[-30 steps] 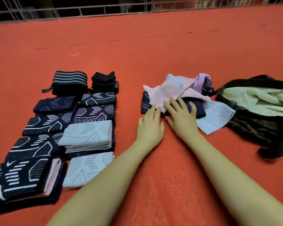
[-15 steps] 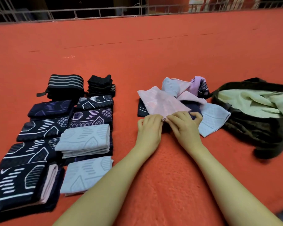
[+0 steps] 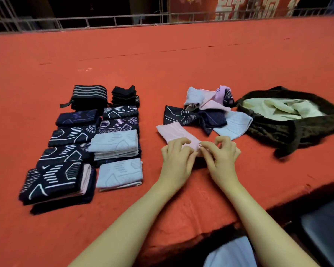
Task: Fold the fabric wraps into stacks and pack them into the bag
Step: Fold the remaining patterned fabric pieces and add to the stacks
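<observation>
Orange-red felt table cover (image 3: pixel 162 64); left of dark olive bag (image 3: pixel 289 132), cream lining: navy folded wraps (image 3: pixel 52 180) white-lined, plain pale-pink wrap (image 3: pixel 174 132).

Orange-red felt cover (image 3: pixel 162 54) over the whole table surface, frayed at the near edge. Small loose thread (image 3: pixel 84 69) lying on it, far left-centre. Grey metal railing (image 3: pixel 104 20) behind the far edge. Red banner with pale characters (image 3: pixel 245 6) beyond, top right. Dark grey chair seat (image 3: pixel 324 230) bottom right.
</observation>
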A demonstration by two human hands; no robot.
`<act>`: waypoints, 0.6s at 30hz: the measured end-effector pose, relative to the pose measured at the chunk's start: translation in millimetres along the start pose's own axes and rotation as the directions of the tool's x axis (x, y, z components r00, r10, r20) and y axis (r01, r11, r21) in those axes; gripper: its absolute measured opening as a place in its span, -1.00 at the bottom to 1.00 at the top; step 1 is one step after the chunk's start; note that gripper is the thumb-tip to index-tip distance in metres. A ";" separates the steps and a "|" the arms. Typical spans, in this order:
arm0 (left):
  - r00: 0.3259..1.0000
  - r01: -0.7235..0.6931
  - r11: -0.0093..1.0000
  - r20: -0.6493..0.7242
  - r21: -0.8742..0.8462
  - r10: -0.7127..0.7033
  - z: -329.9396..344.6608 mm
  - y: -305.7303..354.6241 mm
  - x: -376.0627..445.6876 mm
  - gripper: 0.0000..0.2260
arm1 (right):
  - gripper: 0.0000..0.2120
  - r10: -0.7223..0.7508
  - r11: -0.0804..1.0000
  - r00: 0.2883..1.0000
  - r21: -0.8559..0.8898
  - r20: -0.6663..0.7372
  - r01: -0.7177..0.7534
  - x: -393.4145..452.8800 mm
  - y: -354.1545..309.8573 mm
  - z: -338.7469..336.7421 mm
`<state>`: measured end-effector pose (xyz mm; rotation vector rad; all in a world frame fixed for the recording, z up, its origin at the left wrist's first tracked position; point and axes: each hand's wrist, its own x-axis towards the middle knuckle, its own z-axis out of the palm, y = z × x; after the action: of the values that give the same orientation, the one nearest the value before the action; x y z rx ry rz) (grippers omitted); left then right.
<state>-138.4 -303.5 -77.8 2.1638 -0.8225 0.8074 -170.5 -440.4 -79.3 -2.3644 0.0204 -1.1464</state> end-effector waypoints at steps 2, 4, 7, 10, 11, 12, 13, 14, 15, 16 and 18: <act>0.998 0.006 1.000 0.065 0.009 -0.007 -1.2 2.3 -2.0 -0.74 | -0.76 0.025 1.000 0.999 0.003 0.026 -0.025 -7.1 0.6 -8.5; 0.975 0.058 0.997 0.212 0.053 -0.068 -4.9 -3.2 -2.4 -0.60 | -0.75 0.033 0.999 0.998 -0.011 0.053 -0.033 -14.5 2.2 -15.0; 0.906 0.074 0.979 0.397 0.188 -0.145 -11.4 -26.7 -2.8 -0.61 | -0.76 0.035 0.999 0.998 -0.039 0.060 -0.032 -18.9 1.8 -20.2; 0.862 0.048 0.974 0.483 0.220 -0.152 -17.9 -43.8 -3.4 -0.71 | -0.76 0.016 0.999 0.998 -0.032 0.057 -0.014 -20.3 -1.1 -19.0; 0.855 0.022 0.975 0.501 0.223 -0.134 -18.8 -46.1 -2.4 -0.72 | -0.77 0.002 0.999 0.998 -0.037 0.059 0.000 -21.0 -2.2 -18.2; 0.852 -0.008 0.975 0.513 0.220 -0.109 -18.9 -47.6 -0.7 -0.72 | -0.77 -0.011 0.999 0.998 -0.048 0.059 0.014 -21.3 -2.9 -17.6; 0.853 -0.028 0.977 0.515 0.210 -0.086 -18.0 -48.4 0.7 -0.73 | -0.77 -0.017 0.998 0.998 -0.061 0.053 0.020 -21.5 -2.6 -17.6; 0.859 -0.030 0.980 0.506 0.196 -0.075 -16.3 -48.8 1.3 -0.74 | -0.77 -0.016 0.997 0.999 -0.075 0.038 0.018 -20.8 -1.7 -17.9; 0.870 -0.018 0.984 0.488 0.177 -0.072 -14.6 -48.5 2.0 -0.75 | -0.77 -0.009 0.996 1.000 -0.089 0.018 0.011 -20.0 -0.3 -18.3; 0.884 0.005 0.988 0.462 0.156 -0.077 -12.5 -48.0 2.4 -0.76 | -0.77 -0.002 0.995 1.000 -0.104 -0.001 0.002 -19.9 1.0 -18.5; 0.920 0.039 0.994 0.384 0.105 -0.077 -8.7 -44.0 2.6 -0.80 | -0.78 0.013 0.991 0.999 -0.129 -0.036 -0.017 -20.7 2.4 -18.5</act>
<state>-107.2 -272.6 -86.9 2.4640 -0.9219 0.3954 -197.0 -445.8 -85.9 -2.4523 0.1283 -1.2127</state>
